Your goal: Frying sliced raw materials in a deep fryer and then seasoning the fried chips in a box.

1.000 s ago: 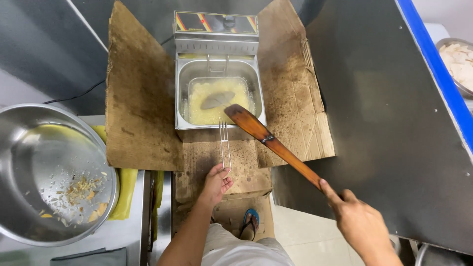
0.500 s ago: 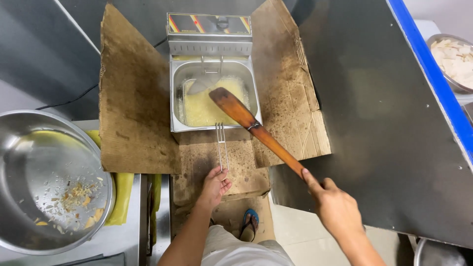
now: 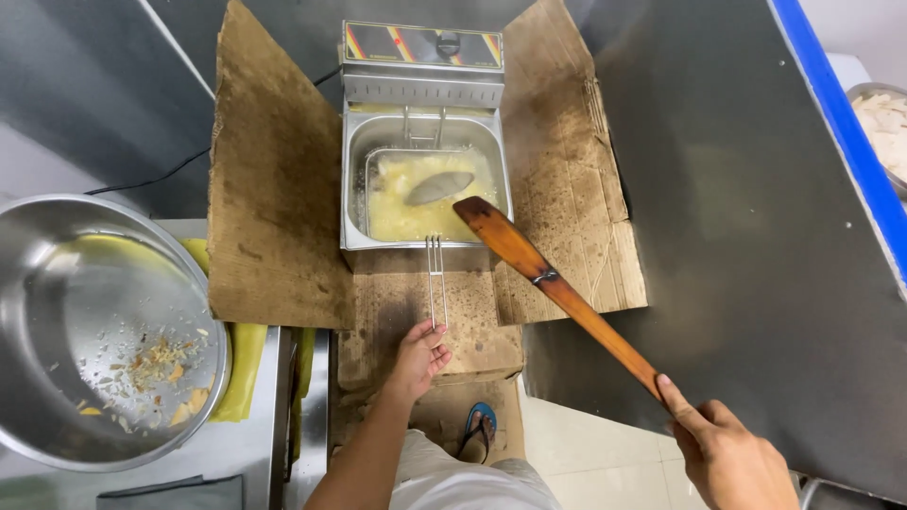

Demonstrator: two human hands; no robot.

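A steel electric fryer (image 3: 359, 179) stands inside a cardboard splash guard, its basket (image 3: 378, 165) full of bubbling yellow oil. My left hand (image 3: 419, 357) grips the end of the basket's wire handle (image 3: 435, 279), which reaches toward me. My right hand (image 3: 732, 463) holds a long wooden spatula (image 3: 553, 283) by its handle end. The spatula's blade hovers over the fryer's front right corner, above the oil. A dark oval shadow or piece lies on the oil surface.
A big steel bowl (image 3: 57, 274) with a few fried crumbs sits at the left on a steel counter, over a yellow cloth (image 3: 241, 368). Greasy cardboard walls (image 3: 274, 189) flank the fryer. A dark board with a blue edge (image 3: 756, 208) fills the right.
The spatula blade has risen and drawn back from over the oil toward the fryer's front right corner. My left hand has stayed on the basket handle.
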